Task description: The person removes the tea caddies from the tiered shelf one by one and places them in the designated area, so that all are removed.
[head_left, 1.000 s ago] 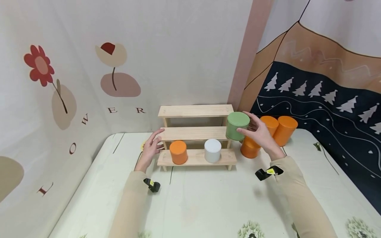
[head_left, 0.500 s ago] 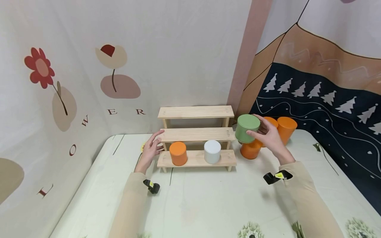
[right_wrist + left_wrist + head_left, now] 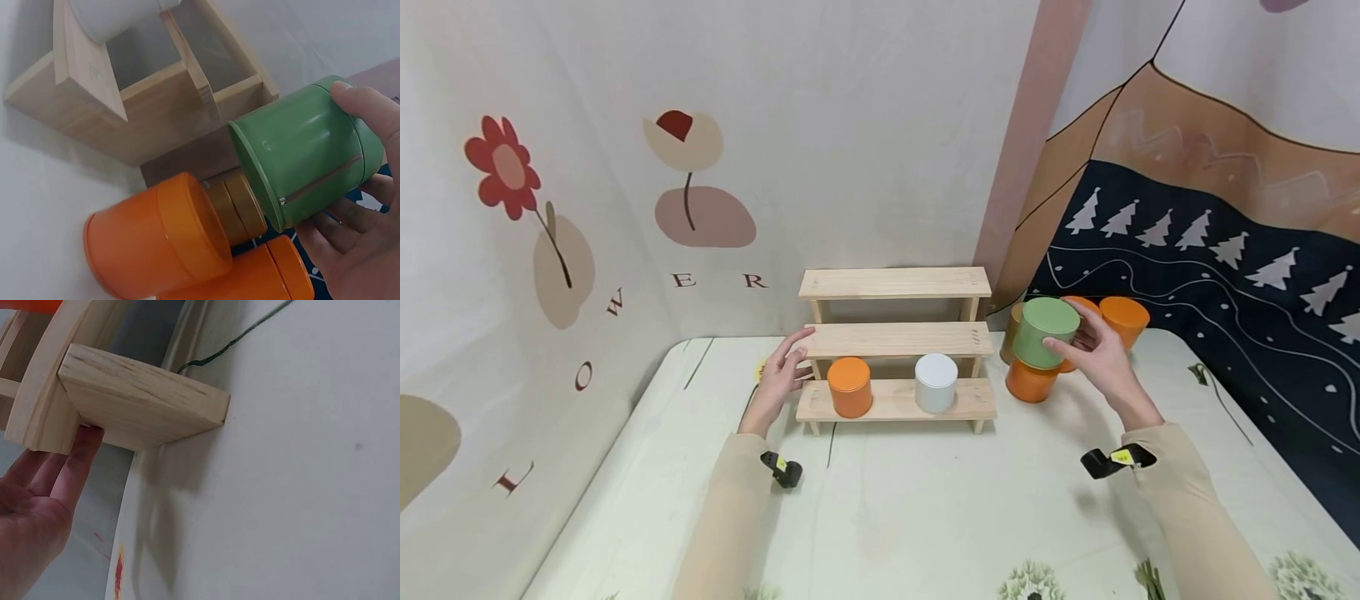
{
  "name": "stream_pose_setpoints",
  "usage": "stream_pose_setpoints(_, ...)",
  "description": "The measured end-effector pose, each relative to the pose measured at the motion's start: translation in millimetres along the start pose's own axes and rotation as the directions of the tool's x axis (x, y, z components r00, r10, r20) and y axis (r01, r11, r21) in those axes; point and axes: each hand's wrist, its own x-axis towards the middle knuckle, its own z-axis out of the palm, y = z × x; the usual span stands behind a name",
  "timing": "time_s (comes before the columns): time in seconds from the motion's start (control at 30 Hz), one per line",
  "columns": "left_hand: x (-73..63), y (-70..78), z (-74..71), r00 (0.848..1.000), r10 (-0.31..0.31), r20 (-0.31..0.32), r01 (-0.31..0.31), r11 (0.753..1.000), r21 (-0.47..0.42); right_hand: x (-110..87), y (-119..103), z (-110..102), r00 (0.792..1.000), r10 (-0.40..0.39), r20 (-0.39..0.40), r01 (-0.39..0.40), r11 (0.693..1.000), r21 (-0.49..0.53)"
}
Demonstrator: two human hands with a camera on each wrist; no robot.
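My right hand [image 3: 1097, 354] grips a green lidded canister [image 3: 1047, 332] between thumb and fingers, near the right end of a three-step wooden shelf [image 3: 898, 339]. In the right wrist view the green canister [image 3: 306, 150] is tilted, and its base end is above an orange canister [image 3: 156, 234]. At the shelf's left end is my left hand [image 3: 778, 383], its extended fingers touching the wood. The left wrist view shows these fingers [image 3: 78, 462] against the side and underside of a step. An orange canister [image 3: 849, 388] and a white canister [image 3: 936, 384] stand on the lowest step.
Right of the shelf, several canisters cluster: an orange one [image 3: 1032, 382] in front, another orange one [image 3: 1126, 319] farther back, and a brownish one [image 3: 1010, 335] partly behind the green canister. Fabric walls [image 3: 865, 150] rise behind and at both sides of the cloth-covered table [image 3: 880, 508].
My right hand has carried the green canister rightward and slightly toward me, from beside the middle step to over the orange canisters. The brownish canister has come into sight. My left hand stays put.
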Motion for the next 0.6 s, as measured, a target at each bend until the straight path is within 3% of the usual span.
stream_pose_setpoints(0.4,1.3,-0.4,-2.6,0.999,-0.016,0.035,0.018,0.999,-0.037,-7.0,16.3,-12.5,0.999,-0.002,-0.049,0.003,1.0,0.025)
stream_pose_setpoints(0.6,-6.7,14.6,-2.1,0.998,-0.025,0.055,0.027,0.998,-0.048,-11.0,22.0,-17.8,0.997,0.014,-0.073,-0.012,1.0,0.028)
